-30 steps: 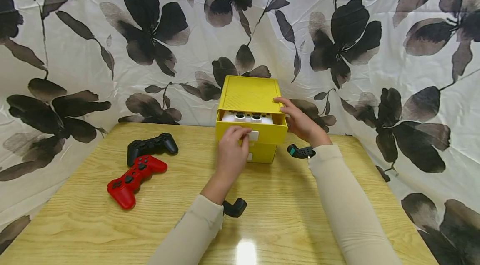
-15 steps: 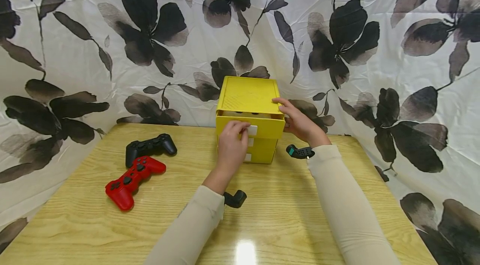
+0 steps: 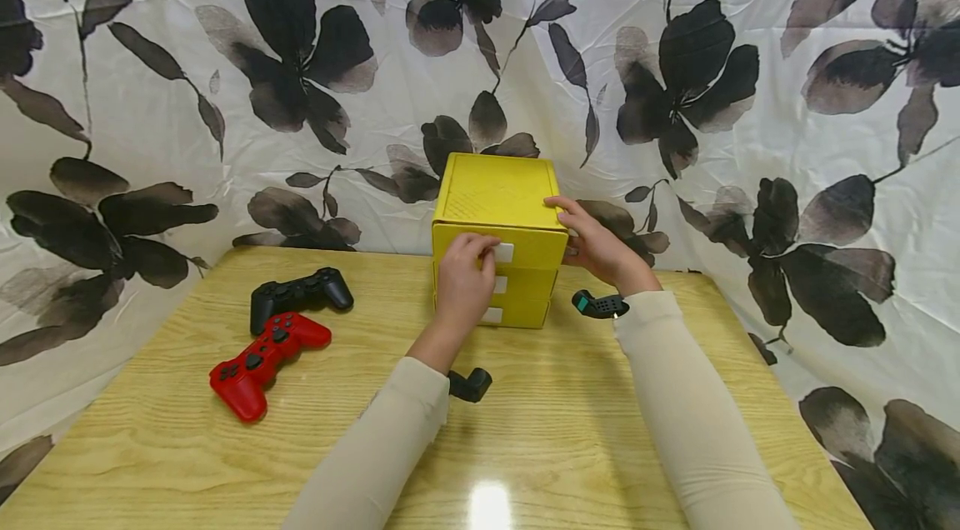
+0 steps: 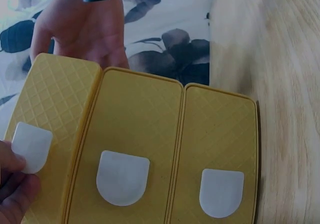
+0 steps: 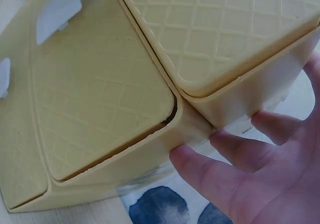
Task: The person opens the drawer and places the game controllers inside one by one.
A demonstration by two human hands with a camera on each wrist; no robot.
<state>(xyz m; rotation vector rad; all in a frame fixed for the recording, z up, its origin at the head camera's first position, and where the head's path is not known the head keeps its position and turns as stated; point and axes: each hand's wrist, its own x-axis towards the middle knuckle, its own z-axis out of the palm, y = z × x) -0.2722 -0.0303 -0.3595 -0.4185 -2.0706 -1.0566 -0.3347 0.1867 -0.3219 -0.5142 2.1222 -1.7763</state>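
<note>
A yellow three-drawer box (image 3: 495, 197) stands at the back of the wooden table (image 3: 570, 430). All its drawers sit flush, each with a white handle. My left hand (image 3: 463, 284) is at the top drawer's front, its fingertips pinching the edge of that drawer's white handle (image 3: 505, 252), as the left wrist view shows close up at the handle (image 4: 31, 145). My right hand (image 3: 600, 247) braces the box's right side near the top corner with straight fingers (image 5: 220, 171) laid against the wall. The yellow box (image 5: 100, 93) fills the right wrist view.
A black game controller (image 3: 300, 294) and a red one (image 3: 262, 353) lie on the table to the left of the box. A flowered cloth (image 3: 225, 97) hangs behind and around the table. Small black cameras sit at each wrist.
The top drawer, which stood open with a white controller inside, has been pushed in by my left hand and now sits flush. My right hand stayed on the box.
</note>
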